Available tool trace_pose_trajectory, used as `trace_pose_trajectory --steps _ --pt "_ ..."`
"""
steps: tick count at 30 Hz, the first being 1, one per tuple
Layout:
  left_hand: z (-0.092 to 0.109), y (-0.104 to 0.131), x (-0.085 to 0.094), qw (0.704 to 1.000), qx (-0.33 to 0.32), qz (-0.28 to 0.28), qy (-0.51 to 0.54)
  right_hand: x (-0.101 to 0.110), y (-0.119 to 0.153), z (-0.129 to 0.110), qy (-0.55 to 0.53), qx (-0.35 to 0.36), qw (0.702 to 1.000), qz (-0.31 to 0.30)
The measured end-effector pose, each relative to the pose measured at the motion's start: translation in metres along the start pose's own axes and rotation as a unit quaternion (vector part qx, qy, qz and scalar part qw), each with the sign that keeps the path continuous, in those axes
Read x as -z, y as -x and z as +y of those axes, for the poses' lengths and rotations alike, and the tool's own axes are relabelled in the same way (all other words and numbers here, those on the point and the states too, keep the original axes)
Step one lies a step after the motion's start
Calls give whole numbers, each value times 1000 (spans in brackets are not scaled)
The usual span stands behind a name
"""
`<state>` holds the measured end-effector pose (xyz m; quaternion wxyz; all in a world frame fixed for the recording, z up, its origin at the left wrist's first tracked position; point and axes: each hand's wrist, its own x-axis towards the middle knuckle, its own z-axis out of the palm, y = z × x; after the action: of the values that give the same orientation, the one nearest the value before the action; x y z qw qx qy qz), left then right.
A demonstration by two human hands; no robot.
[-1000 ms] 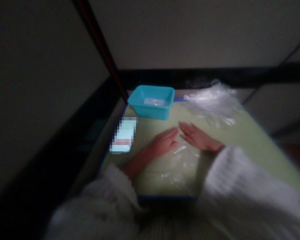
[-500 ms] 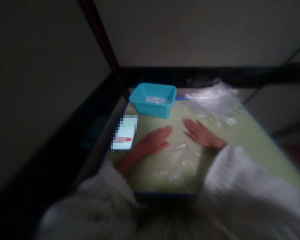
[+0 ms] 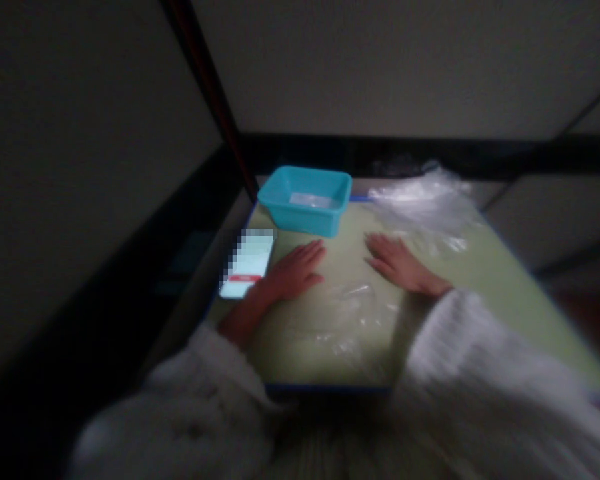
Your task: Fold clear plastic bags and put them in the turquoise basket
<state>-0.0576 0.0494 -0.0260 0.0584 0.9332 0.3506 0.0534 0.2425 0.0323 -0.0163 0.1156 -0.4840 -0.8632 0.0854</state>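
A clear plastic bag (image 3: 357,310) lies spread on the pale green tabletop (image 3: 510,300), between my forearms and below my hands. My left hand (image 3: 296,270) is open over the table with its fingers stretched out, between a lit phone (image 3: 247,263) and the bag. Farther right, my right hand (image 3: 395,260) lies open with fingers extended and the thumb apart. Neither hand holds anything. The bag's upper edge is faint, so I cannot tell whether the fingers touch it.
A turquoise plastic basin (image 3: 305,217) with something whitish inside stands at the back left corner of the table. Crumpled clear plastic bags (image 3: 425,200) are heaped at the back right. Walls (image 3: 405,67) rise close behind and to the left.
My left hand has moved left, away from my right hand and nearer the phone. My right hand has hardly moved.
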Motion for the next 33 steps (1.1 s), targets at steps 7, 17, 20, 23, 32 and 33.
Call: trace_pose_trajectory --steps 7,17,20,23,32,33 --pt "26 -1 0 994 -19 69 77 12 4 -36 -109 148 983 14" --pt "46 -3 -11 986 -94 50 130 2 3 -46 -153 172 973 -32" --pt "44 -2 -12 991 -74 27 111 5 5 -39 -130 151 980 -30" --pt "43 -1 -12 993 -63 4 102 10 10 -27 -115 118 986 -13" --pt "32 1 -5 997 -42 -18 62 36 34 24 -2 7 1000 -25" --pt "32 1 -4 997 -44 -16 59 38 35 24 19 3 1000 -18"
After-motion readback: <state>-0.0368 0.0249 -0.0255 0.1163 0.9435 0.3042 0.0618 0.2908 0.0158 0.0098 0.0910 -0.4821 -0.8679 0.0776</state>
